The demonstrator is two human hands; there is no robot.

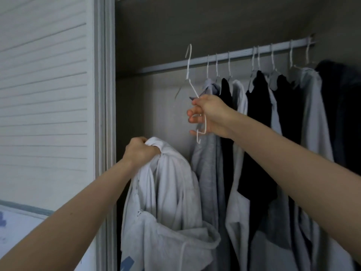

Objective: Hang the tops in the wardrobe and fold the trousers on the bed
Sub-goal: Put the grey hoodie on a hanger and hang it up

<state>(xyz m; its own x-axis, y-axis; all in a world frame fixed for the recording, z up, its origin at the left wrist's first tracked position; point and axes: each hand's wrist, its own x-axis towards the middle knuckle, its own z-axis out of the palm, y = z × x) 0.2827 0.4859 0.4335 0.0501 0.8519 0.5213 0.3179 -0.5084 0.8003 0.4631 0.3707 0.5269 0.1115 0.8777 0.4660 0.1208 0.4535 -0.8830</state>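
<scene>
The right hand (207, 116) grips a bare white hanger (192, 89) up and right of the pale hoodie (168, 192) bunched in the left hand (139, 151), below the wardrobe rail (242, 52).

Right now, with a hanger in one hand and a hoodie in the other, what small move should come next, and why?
Probably bring the hanger down into the hoodie's neck. The right hand holds it bare, off the rail, while the left hand bunches the hoodie, unhung.
</scene>
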